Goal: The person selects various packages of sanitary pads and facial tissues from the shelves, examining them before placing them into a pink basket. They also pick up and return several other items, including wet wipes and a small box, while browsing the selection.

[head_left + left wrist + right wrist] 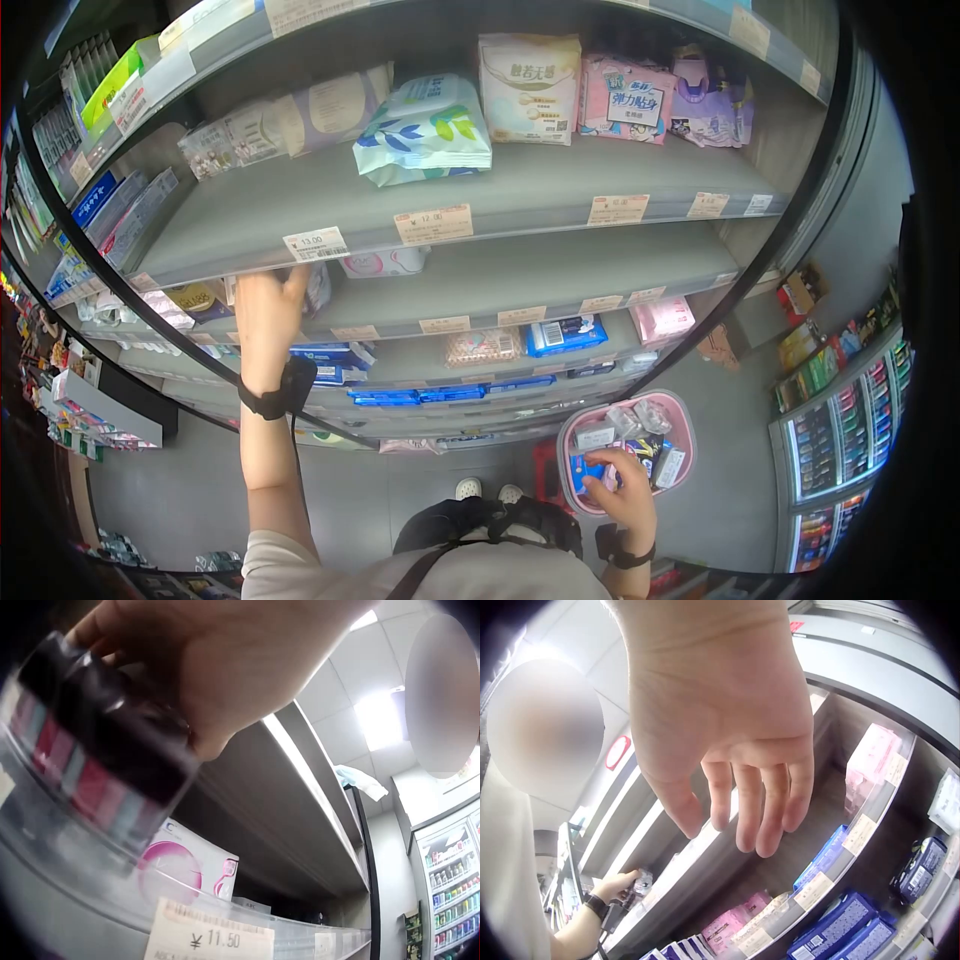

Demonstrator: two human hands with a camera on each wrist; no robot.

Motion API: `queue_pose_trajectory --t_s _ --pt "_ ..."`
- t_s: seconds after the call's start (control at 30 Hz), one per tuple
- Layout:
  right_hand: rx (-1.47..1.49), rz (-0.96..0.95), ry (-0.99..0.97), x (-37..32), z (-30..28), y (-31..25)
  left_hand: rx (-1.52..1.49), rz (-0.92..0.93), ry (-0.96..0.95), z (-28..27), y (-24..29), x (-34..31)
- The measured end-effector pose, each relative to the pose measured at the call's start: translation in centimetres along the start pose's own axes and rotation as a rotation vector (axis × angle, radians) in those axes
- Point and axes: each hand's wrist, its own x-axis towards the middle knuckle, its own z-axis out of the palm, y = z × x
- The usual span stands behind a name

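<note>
My left hand [268, 315] reaches into shelf [560, 275], fingers curled round striped, dark-topped package [97, 750] from above, likely because clear lip [304, 934] guards its lower front. Package sits at shelf edge near white box [191, 862]; whether lifted, cannot tell. Price tag [210, 934] faces aisle, presumably for shoppers. My right hand [625, 490], fingers loosely bent, holding nothing, hovers above pink basket [688, 430], walls seemingly corralling packs [597, 436].

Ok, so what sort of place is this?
Probably a convenience store: price tags line shelves of packaged goods, a pink basket holds packs, and a lit cabinet seems stocked with drinks.
</note>
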Motion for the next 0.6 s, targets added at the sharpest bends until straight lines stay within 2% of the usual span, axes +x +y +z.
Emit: queue_pose_trajectory --t_s 0.13,0.27,0.33,0.37,0.4,0.43,0.5,0.57,0.6 --pt "-0.005 0.002 0.000 0.0 -0.1 0.2 -0.001 0.108 0.045 1.1 -1.1 0.3" --pt "-0.033 0.001 0.000 -0.2 -0.1 0.5 -0.058 0.047 0.042 1.7 -1.9 0.3" --pt "-0.040 0.018 0.006 -0.1 -0.2 0.7 -0.006 0.149 0.043 2.0 -3.3 0.5" --pt "-0.048 0.030 0.008 -0.2 -0.3 0.9 -0.022 0.150 0.026 2.3 -4.2 0.6" --pt "-0.065 0.029 0.017 -0.1 -0.4 1.2 0.084 0.128 0.023 2.8 -5.3 0.6" --pt "-0.082 0.060 0.032 -0.2 -0.4 1.7 0.184 0.109 0.017 3.6 -6.4 0.7" --pt "-0.218 0.166 0.101 -0.6 -0.7 3.8 0.120 0.023 -0.103 3.6 -7.4 1.3" --pt "-0.328 0.256 0.203 -1.4 -1.0 8.3 0.054 0.016 -0.147 3.6 -8.0 1.6" --pt "-0.381 0.369 0.230 -1.8 -1.2 10.1 0.002 0.000 -0.122 2.9 -6.7 1.4"
